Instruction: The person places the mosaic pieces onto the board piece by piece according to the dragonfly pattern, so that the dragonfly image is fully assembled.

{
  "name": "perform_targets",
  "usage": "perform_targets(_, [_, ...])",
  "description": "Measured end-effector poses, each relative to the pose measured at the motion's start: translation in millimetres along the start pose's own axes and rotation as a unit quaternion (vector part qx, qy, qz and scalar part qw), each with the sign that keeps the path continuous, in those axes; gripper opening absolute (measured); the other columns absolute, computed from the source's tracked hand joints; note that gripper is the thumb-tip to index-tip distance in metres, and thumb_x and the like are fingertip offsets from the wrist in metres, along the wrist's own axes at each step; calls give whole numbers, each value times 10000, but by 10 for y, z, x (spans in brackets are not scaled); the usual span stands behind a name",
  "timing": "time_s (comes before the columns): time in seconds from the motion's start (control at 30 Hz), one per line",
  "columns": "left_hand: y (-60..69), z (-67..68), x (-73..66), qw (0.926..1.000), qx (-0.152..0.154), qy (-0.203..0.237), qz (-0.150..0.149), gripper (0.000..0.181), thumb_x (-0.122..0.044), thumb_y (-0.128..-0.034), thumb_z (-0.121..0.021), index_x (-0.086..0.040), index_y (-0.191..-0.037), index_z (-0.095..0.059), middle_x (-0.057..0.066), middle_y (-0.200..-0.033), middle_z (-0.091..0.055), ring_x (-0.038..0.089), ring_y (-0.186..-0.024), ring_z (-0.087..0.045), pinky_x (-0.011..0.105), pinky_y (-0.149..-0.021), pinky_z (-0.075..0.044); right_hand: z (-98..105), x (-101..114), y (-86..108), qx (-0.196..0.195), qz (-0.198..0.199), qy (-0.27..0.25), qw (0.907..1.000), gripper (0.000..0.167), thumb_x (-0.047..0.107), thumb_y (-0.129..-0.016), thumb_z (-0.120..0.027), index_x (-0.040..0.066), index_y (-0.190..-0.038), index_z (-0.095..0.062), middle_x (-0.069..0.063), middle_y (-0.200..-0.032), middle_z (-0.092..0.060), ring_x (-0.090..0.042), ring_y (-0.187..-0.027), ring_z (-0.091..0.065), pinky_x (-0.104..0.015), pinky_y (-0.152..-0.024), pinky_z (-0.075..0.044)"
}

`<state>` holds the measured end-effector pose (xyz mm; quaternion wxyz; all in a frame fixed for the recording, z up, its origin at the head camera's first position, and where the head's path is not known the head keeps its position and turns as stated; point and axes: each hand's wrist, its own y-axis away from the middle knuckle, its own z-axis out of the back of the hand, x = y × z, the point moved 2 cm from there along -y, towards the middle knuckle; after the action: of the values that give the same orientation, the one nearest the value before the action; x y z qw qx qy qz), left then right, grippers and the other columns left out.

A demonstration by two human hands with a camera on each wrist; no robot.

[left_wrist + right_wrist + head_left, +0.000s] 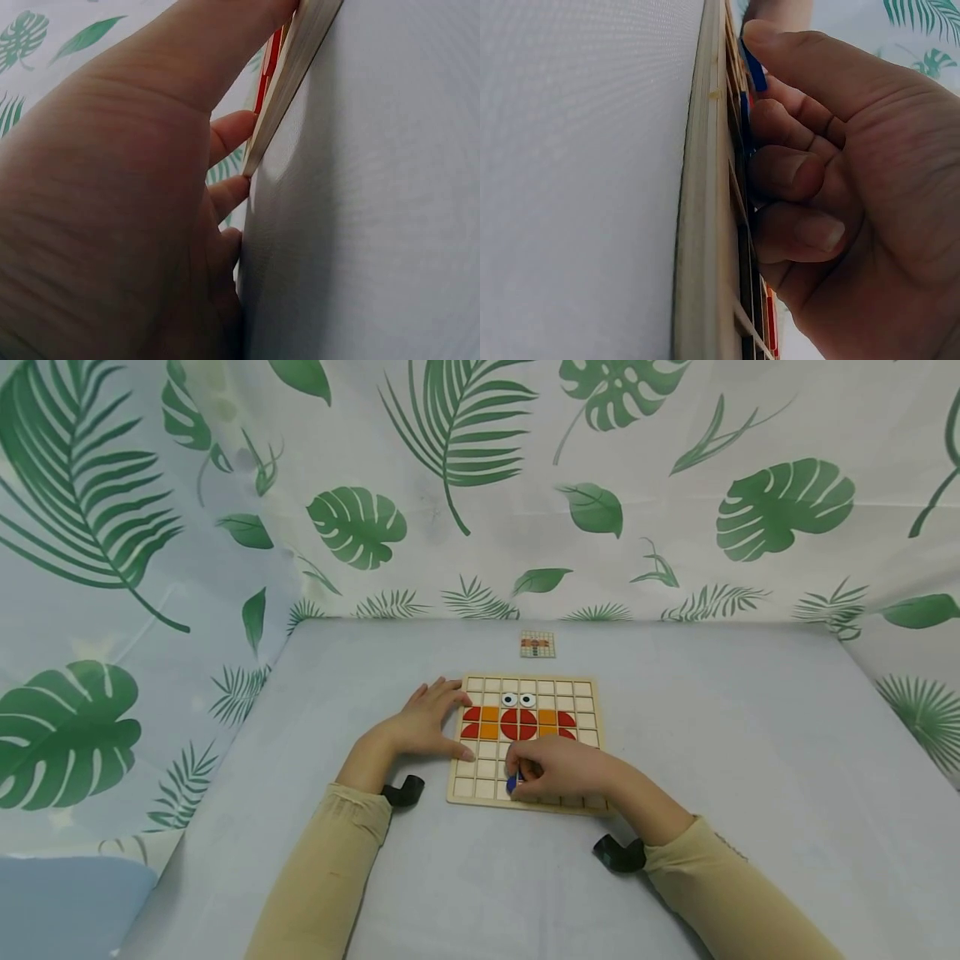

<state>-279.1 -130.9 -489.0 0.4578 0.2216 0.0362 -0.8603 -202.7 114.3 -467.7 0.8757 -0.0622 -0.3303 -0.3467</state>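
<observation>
A wooden grid board (pixel 465 787) lies on the table. My right hand (pixel 562 767) is over its lower middle cells, pinching a blue tile (pixel 755 71) between thumb and index finger, the other fingers curled in. The tile is tilted in the right wrist view, and more blue shows just below it at the board. Along the board's left edge rests my left hand (pixel 423 722), fingers spread, thumb and fingertips touching the edge. Red quarter-round tiles (pixel 518 724), orange square tiles (pixel 489 722) and two eye tiles (pixel 518 700) sit in cells. The right hand hides part of the lower right cells.
Behind the board lies a small pattern card (pixel 537 644) showing a similar figure on a grid. Black curved pieces (pixel 405 792) are at both wrists. A leaf-printed cloth (pixel 465 485) stands around the grey-white table (pixel 720 718).
</observation>
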Motion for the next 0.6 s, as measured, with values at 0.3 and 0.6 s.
perform_targets(0.3, [19,22,-13,10000,7,49,-33,829,-711,-683,-732,-248,-1313,-457,33,-1592,-188,250,-1477,-35,403,-1173,31,9,18,5,133,-44,-108,9998,142,336,-890,-724,303,-993,-631,120,-719,-561,-64,-659,-536,-261,-596,-474])
perform_targets(0.6, [24,29,-20,10000,-19,51,-53,835,-707,-683,-735,-244,-1320,-457,32,-1592,-182,260,-1477,-42,418,-1174,25,12,-21,-4,120,312,-56,9994,99,296,-953,-647,341,-1028,-695,205,-905,-615,-55,-823,-569,-270,-749,-509])
